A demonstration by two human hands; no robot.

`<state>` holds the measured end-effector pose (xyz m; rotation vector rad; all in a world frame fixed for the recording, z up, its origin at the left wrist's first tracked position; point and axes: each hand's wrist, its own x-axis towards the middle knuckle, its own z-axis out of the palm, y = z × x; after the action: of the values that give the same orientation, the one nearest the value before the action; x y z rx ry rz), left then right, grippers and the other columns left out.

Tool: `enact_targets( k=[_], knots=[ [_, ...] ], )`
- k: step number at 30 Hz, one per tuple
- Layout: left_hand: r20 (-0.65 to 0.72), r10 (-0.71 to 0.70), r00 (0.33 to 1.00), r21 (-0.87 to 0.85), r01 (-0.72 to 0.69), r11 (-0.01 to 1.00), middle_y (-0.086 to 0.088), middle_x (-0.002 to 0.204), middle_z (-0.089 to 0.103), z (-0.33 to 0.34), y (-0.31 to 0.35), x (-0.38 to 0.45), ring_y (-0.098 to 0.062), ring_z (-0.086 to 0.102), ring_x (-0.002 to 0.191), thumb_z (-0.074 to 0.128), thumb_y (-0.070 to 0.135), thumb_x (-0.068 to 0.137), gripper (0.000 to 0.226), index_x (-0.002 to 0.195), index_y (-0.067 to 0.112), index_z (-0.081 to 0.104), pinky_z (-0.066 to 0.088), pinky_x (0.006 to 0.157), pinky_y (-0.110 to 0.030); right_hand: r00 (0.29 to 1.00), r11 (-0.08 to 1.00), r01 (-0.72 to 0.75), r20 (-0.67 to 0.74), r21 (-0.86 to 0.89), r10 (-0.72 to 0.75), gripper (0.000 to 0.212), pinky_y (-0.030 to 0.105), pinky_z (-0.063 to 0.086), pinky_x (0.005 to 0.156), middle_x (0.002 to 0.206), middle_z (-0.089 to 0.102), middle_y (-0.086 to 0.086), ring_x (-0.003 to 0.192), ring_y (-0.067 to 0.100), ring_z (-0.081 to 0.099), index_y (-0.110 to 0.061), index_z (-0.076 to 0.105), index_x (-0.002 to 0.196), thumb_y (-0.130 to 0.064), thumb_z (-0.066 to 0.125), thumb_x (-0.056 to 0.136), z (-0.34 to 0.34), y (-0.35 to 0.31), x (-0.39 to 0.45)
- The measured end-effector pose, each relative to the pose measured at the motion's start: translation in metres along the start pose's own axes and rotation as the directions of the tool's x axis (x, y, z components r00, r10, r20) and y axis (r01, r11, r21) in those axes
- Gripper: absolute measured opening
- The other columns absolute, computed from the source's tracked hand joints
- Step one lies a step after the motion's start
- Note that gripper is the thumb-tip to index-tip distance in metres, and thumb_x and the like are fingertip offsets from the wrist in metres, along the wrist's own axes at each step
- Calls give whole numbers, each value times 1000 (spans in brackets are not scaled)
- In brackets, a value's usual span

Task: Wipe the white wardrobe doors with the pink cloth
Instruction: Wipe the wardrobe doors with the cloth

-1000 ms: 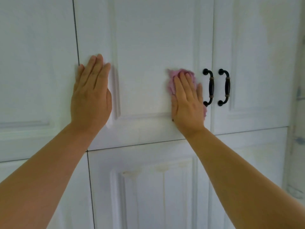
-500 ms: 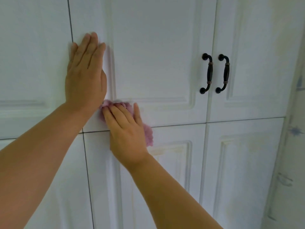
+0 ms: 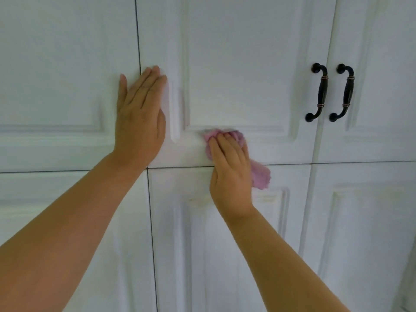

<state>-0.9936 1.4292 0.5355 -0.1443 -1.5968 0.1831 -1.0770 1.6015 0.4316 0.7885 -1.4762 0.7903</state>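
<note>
The white wardrobe doors (image 3: 238,64) fill the head view, panelled and divided by thin dark seams. My left hand (image 3: 139,115) lies flat on the upper door's left edge, fingers straight and pointing up. My right hand (image 3: 229,167) holds the pink cloth (image 3: 260,176) against the lower rail of the same upper door, just above the horizontal seam. Its fingers curl over the bunched cloth at the panel's bottom groove. A tail of cloth hangs out to the right, below the hand.
Two black curved handles (image 3: 317,93) (image 3: 343,93) sit side by side at the upper right, either side of a vertical door seam. Lower doors (image 3: 225,255) with faint yellowish marks on their panels run below the horizontal seam.
My right hand slid the cloth from the right edge by the handles down to the left, then back right along the bottom rail. The left hand stayed flat on the door.
</note>
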Motion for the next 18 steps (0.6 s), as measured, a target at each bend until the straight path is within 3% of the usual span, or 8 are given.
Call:
enact_targets(
  k=[5, 10, 15, 18],
  knots=[
    [0, -65, 998, -26, 65, 998, -17, 152, 44, -7, -7, -25, -28, 35, 146, 36, -5, 96, 47, 141, -3, 49, 12, 124, -53, 996, 985, 48, 64, 166, -59, 48, 53, 32, 117, 134, 63, 14, 133, 30, 53, -1, 65, 128, 8, 45, 85, 29, -61, 6],
    [-4, -69, 998, -35, 68, 997, -19, 153, 41, -5, -1, -39, -31, 32, 147, 36, -9, 94, 48, 140, -4, 48, 12, 124, -52, 951, 952, 277, 106, 129, -291, 36, 57, 36, 110, 122, 69, 9, 128, 30, 57, -5, 74, 116, 14, 61, 88, 6, 3, -17],
    [-27, -116, 993, -32, 115, 993, -20, 153, 40, -1, 15, -39, -33, 31, 147, 37, -8, 94, 48, 140, -3, 49, 9, 124, -52, 995, 988, 97, 29, -116, -95, 35, 53, 42, 96, 111, 67, 10, 116, 30, 57, -7, 74, 108, 16, 67, 83, -52, 81, -37],
    [-62, -61, 996, -98, 55, 994, -18, 144, 52, 2, 42, -18, -32, 43, 139, 42, -9, 90, 43, 128, -1, 60, 25, 119, -54, 997, 989, 46, 63, -144, -37, 32, 50, 44, 95, 113, 66, 9, 114, 31, 58, -7, 74, 111, 13, 68, 86, -73, 96, -37]
  ],
)
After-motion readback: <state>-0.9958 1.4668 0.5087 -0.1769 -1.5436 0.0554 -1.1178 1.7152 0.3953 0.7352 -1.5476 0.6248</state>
